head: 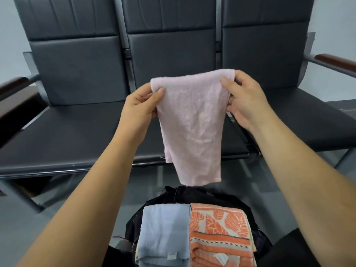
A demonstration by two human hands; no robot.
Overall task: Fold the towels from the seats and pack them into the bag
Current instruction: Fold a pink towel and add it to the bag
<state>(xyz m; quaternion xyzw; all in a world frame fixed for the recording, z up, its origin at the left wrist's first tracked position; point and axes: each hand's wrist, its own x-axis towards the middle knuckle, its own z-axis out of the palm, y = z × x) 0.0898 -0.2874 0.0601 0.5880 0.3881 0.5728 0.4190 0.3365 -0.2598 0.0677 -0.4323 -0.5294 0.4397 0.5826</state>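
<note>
A pale pink towel hangs in the air in front of the seats, doubled over. My left hand pinches its top left corner and my right hand pinches its top right corner. Its lower edge dangles just above a black bag on the floor near me. Inside the bag lie a folded light blue towel on the left and a folded orange and white leaf-patterned towel on the right.
A row of three dark grey padded seats stands ahead, with brown armrests at the far left and far right. No towels are visible on the seat cushions. Grey floor lies between seats and bag.
</note>
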